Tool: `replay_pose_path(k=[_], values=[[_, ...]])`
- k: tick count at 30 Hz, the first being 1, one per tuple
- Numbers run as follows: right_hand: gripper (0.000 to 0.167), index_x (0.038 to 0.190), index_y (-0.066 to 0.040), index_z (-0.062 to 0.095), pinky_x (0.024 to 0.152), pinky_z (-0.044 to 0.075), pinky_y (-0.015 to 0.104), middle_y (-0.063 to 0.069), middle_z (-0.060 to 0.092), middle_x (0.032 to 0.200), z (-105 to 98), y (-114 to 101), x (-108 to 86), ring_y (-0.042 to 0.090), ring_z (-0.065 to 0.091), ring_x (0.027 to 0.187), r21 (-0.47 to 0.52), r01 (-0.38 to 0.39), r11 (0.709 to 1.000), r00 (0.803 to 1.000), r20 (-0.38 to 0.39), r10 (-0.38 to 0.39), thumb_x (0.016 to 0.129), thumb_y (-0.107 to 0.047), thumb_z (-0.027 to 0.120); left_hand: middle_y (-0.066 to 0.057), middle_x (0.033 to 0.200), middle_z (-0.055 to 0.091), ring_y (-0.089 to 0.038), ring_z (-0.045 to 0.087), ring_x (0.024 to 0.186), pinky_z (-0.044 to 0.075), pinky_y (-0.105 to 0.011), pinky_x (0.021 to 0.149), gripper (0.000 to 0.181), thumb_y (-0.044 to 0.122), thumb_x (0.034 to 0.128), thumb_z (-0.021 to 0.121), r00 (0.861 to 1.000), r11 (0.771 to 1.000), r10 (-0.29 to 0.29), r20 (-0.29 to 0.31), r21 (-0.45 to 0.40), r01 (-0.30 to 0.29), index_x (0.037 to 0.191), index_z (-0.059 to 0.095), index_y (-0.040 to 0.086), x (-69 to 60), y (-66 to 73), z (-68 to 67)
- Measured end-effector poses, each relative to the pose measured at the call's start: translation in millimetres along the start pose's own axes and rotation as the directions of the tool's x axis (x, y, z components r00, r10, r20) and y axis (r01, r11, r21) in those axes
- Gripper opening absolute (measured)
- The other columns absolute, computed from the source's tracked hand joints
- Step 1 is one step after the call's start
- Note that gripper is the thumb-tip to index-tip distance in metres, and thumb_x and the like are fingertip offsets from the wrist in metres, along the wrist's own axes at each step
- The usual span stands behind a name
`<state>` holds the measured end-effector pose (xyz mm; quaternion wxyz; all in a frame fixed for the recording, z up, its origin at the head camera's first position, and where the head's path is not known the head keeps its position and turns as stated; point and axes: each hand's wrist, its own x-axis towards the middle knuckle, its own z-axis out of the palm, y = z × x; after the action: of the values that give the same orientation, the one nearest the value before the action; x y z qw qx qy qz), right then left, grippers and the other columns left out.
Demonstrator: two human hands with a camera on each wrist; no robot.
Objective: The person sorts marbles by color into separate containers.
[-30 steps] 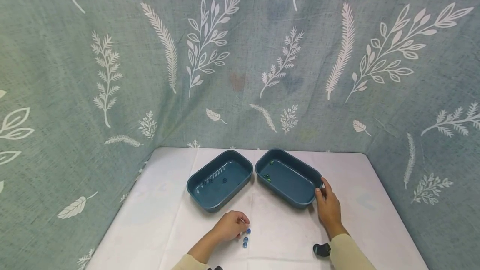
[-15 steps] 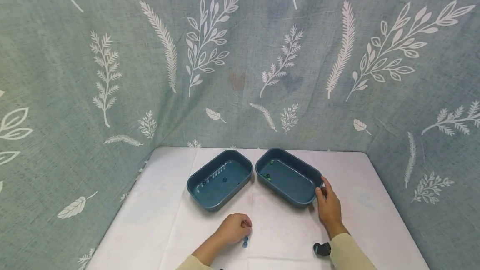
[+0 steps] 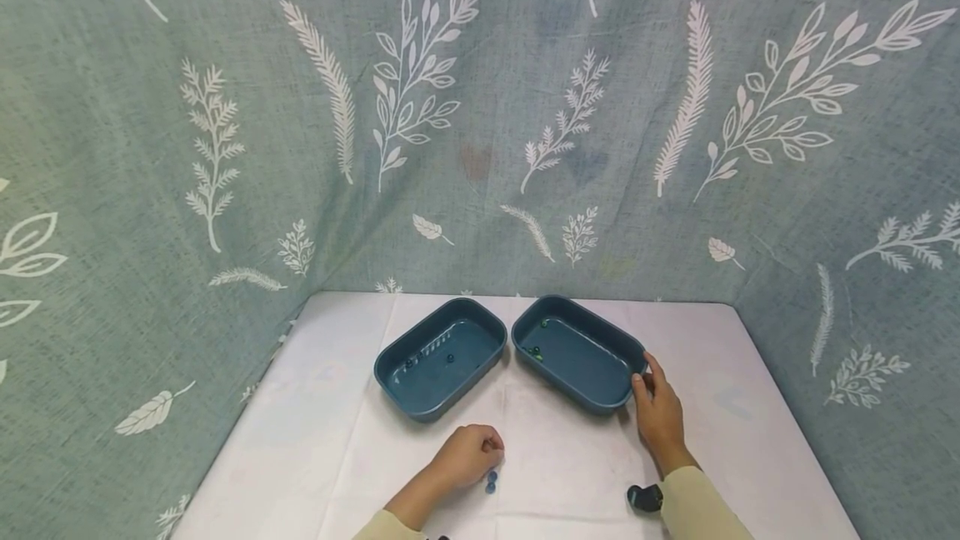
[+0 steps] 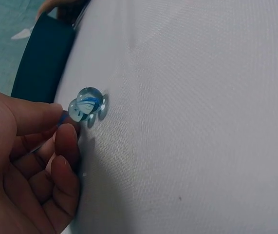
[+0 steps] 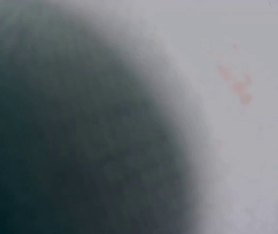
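In the head view my left hand point(image 3: 468, 457) is low over the white cloth, in front of two dark blue basins. The left wrist view shows its thumb and forefinger pinching a marble point(image 4: 62, 118), mostly hidden, with only a bit of blue showing. Just past the fingertips, two clear glass marbles point(image 4: 89, 101) with blue swirls lie on the cloth. My right hand point(image 3: 660, 423) holds the near right corner of the right basin point(image 3: 577, 394), thumb at the rim and fingers along the outer side. Several green marbles point(image 3: 536, 352) lie inside this basin.
The left basin point(image 3: 442, 411) stands angled beside the right one and contains several dark marbles point(image 3: 450, 358). A patterned green cloth point(image 3: 480, 148) hangs behind the table and along both sides. A dark blurred shape point(image 5: 70, 136) fills much of the right wrist view.
My left hand has shifted slightly right, its fingers coming over the farthest of the blue marbles, which is now hidden in the head view. My right hand keeps its place at the basin.
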<state>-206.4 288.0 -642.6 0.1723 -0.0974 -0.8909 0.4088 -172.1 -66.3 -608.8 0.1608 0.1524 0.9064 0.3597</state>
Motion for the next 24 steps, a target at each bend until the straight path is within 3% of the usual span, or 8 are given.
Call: replay_pose_path(k=[6, 12, 24], values=[[0.054, 0.153, -0.022, 0.03, 0.103, 0.033, 0.06, 0.027, 0.053, 0.132, 0, 1, 0.4, 0.044, 0.047, 0.125, -0.004, 0.008, 1.0, 1.0, -0.008, -0.008, 0.104, -0.042, 0.039, 0.008, 0.066, 0.057, -0.01, 0.055, 0.06, 0.045, -0.026, 0.056, 0.006, 0.02, 0.0906, 0.067, 1.0, 1.0, -0.007, -0.004, -0.019, 0.007, 0.085, 0.067, 0.02, 2.7, -2.9, -4.1], [0.054, 0.153, -0.023, 0.03, 0.103, 0.032, 0.06, 0.026, 0.054, 0.132, 0, 0, 1.8, 0.044, 0.048, 0.124, -0.011, -0.001, 1.0, 1.0, -0.008, 0.001, 0.104, -0.043, 0.039, 0.003, 0.069, 0.06, -0.013, 0.058, 0.057, 0.048, -0.027, 0.051, 0.006, 0.018, 0.0939, 0.064, 1.0, 0.987, -0.007, -0.011, -0.16, 0.005, 0.091, 0.065, 0.013, 5.5, -7.5, -14.0], [0.055, 0.154, -0.022, 0.027, 0.104, 0.031, 0.06, 0.027, 0.049, 0.137, 0, -3, 0.4, 0.045, 0.044, 0.127, -0.025, -0.024, 0.999, 1.0, 0.007, 0.024, 0.104, -0.044, 0.038, -0.004, 0.079, 0.066, -0.017, 0.06, 0.063, 0.05, -0.03, 0.057, 0.007, 0.011, 0.0941, 0.063, 0.998, 0.891, -0.05, 0.033, -0.449, 0.06, 0.095, 0.066, 0.005, 3.9, -7.6, -29.3]])
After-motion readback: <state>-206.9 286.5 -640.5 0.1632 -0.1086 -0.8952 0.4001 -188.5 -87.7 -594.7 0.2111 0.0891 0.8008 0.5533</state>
